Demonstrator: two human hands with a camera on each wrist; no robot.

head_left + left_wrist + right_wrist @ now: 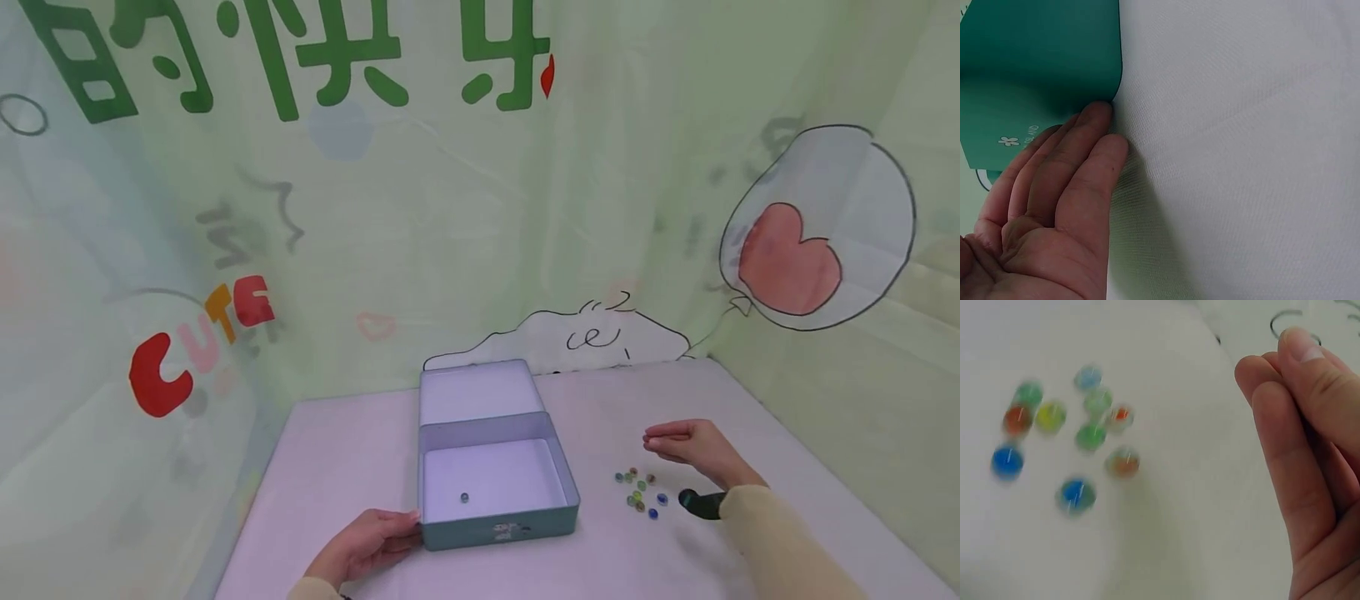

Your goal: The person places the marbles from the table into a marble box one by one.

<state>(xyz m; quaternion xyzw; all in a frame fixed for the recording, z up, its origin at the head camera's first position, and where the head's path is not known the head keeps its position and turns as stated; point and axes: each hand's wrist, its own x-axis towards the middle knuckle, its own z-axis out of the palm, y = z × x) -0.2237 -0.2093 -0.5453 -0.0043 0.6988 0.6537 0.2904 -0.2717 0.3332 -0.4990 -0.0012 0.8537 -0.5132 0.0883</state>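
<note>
A teal metal box (500,533) stands on the table with its hinged lid (480,393) laid back, and one marble (464,497) lies inside. Fairly straight fingers of my left hand (375,540) touch the box's left side near the front corner; the left wrist view shows the fingertips against the green wall (1054,56). Several glass marbles (637,496) lie loosely grouped right of the box. Above and to the right of them hovers my right hand (701,450), thumb and fingertips (1269,406) together. Whether anything sits between those fingertips is hidden.
A pale cloth covers the table (345,450). Printed curtains (480,208) hang behind it and along both sides. A dark green object (701,504) shows at the right wrist. In the right wrist view the blue marble (1007,461) and its neighbours look blurred.
</note>
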